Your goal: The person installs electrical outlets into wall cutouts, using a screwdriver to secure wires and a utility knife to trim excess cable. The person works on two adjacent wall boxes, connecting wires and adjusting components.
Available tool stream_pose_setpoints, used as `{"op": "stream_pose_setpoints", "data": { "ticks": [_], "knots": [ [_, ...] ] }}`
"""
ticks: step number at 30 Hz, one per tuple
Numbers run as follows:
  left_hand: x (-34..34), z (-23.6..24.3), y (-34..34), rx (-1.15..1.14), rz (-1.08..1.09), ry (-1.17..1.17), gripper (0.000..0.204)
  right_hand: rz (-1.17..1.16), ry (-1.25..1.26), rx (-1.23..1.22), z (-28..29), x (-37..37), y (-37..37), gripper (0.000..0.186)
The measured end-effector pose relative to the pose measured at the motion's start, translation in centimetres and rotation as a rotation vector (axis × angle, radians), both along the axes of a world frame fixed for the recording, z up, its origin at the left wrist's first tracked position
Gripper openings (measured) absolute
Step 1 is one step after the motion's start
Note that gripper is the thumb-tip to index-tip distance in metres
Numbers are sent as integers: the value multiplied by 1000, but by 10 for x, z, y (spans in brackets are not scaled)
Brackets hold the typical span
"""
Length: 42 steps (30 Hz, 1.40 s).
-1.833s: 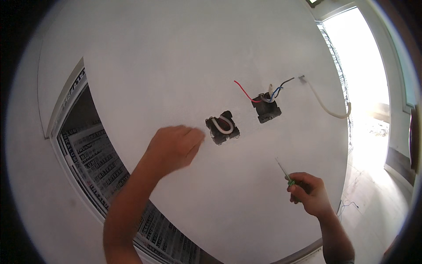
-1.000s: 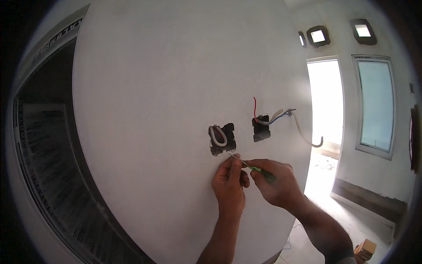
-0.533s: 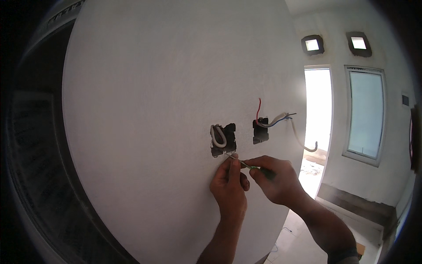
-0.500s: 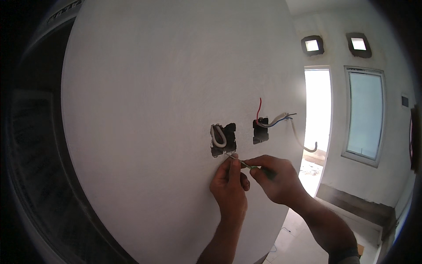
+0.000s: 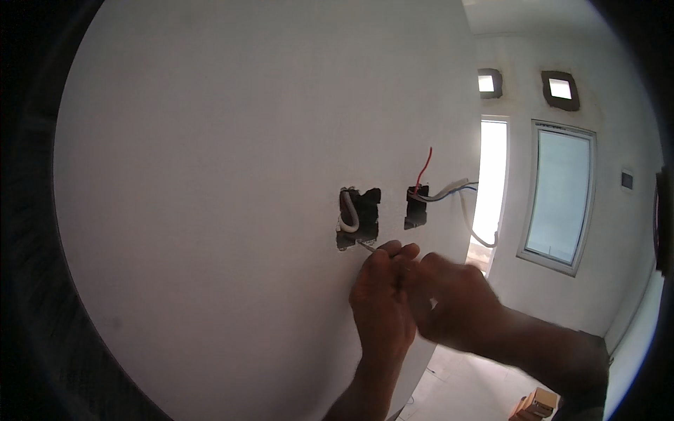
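Right hand (image 5: pixel 460 302) closer to left hand (image 5: pixel 382 291) (green screwdriver handle hidden now).

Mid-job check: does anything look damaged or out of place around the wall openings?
Yes, mildly: the left opening has a ragged rim with a bent pale cable showing in it, and a loose red wire sticks up from the right opening, its end free.

Interior of an unfinished building: exposed black rectangular wall box (image 5: pixel 368 212) with looped white cable (image 5: pixel 355 216), centre; square openings with rough grey edges (image 5: pixel 559 88), upper right.
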<state>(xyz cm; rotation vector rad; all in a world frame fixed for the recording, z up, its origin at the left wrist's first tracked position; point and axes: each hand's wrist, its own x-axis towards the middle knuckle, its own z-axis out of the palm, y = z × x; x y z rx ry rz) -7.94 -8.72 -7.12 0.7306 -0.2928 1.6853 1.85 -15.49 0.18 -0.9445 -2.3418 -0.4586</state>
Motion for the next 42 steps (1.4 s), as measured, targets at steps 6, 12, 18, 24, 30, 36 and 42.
{"op": "stream_pose_setpoints", "data": {
  "ticks": [6, 12, 18, 24, 30, 36, 42],
  "knots": [
    [1, -3, 9, 16, 11, 12, 27, -19, -29, -69, 11, 4, -3, 31],
    [-3, -5, 18, 137, 58, -34, 28, 57, 427, -570, 36, 3, -1, 28],
    [4, -3, 11, 122, -99, -61, 28, -27, -44, -19, 16, 8, 2, 22],
    [8, 5, 8, 192, -216, -182, 30, -154, -374, 135, 35, 0, -5, 27],
    [4, 0, 17, 159, -186, -172, 31, -61, 708, -897, 39, 0, -10, 25],
    [4, -2, 12, 164, -130, -86, 34, -310, -496, -67, 46, -4, -22, 36],
    [9, 6, 12, 185, -193, -192, 30, 19, 531, -691, 48, 0, -13, 28]
  ]
}}
